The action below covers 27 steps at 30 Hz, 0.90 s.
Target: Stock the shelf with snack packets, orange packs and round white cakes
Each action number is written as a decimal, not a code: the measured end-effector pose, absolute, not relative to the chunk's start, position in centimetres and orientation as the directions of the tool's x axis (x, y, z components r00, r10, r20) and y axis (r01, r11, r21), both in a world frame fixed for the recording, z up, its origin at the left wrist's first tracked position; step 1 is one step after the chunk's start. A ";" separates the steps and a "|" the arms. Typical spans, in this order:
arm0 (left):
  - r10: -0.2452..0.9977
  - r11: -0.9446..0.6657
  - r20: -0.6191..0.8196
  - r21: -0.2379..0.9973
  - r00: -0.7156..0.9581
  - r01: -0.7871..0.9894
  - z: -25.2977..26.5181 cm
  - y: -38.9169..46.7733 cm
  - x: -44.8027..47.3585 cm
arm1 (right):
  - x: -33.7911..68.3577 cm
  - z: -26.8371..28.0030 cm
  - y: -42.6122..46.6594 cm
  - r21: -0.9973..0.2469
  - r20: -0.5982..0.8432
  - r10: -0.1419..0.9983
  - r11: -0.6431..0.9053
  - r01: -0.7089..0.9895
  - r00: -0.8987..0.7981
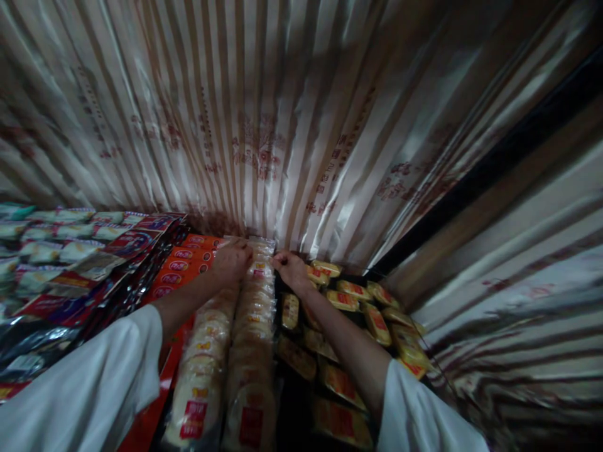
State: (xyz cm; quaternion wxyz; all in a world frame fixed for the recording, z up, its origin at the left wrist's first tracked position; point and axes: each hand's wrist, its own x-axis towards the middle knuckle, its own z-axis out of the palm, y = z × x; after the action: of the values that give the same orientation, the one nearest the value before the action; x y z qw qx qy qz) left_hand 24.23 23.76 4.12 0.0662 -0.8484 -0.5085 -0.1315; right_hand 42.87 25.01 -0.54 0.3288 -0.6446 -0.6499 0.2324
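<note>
Two rows of round, pale, flat cakes in clear wrappers with red labels run away from me: a left row [203,361] and a right row [252,364]. At the far end of the right row, a clear-wrapped cake packet [260,267] lies between my hands. My left hand [234,258] is closed at its left edge, fingers curled. At the opposite edge my right hand [291,270] pinches with thumb and fingertips. The dim light blurs the exact grip. My right forearm crosses over small yellow-wrapped cakes [342,300].
Orange packets [181,267] stand left of the cake rows, beside dark red packets [136,242]. White packets [70,232] fill the far left. Behind hangs a pleated, printed curtain [264,157]. A dark bar [447,182] slants across the right side.
</note>
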 end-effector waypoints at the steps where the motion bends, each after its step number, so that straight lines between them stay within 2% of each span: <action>1: 0.835 -0.500 0.273 0.015 0.478 0.866 4.1 23.5 24.1 | 42.9 -0.6 24.9 -0.734 0.122 0.991 0.056 0.677 0.050; 6: 0.765 -0.609 0.238 -0.036 0.599 0.792 4.1 22.7 23.7 | 43.0 -0.8 24.6 -0.762 0.110 0.994 0.065 0.645 0.029; 10: 0.759 -0.627 0.208 -0.023 0.617 0.779 4.0 22.4 23.9 | 42.9 -0.6 24.1 -0.741 0.104 0.994 0.052 0.670 0.038; 14: 0.760 -0.625 0.201 -0.036 0.618 0.780 3.7 22.3 24.1 | 43.0 0.0 22.9 -0.674 0.171 0.981 0.047 0.737 0.093; 18: 0.766 -0.613 0.216 -0.037 0.605 0.790 3.2 22.4 24.1 | 43.2 0.1 21.5 -0.598 0.095 0.995 0.031 0.801 0.033; 22: 0.774 -0.607 0.227 0.002 0.591 0.795 3.1 22.3 24.1 | 43.2 -0.8 21.4 -0.690 0.072 0.996 0.089 0.719 -0.055; 27: 0.823 -0.537 0.272 0.085 0.499 0.839 3.0 22.5 23.6 | 42.7 -2.3 22.0 -0.835 0.100 0.995 0.067 0.547 0.031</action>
State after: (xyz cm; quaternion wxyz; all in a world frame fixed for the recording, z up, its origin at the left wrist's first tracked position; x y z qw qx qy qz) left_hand 23.63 22.54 2.96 0.0290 -0.8652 -0.4804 -0.1409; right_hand 42.65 21.98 -2.32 0.3729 -0.6137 -0.6279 0.3002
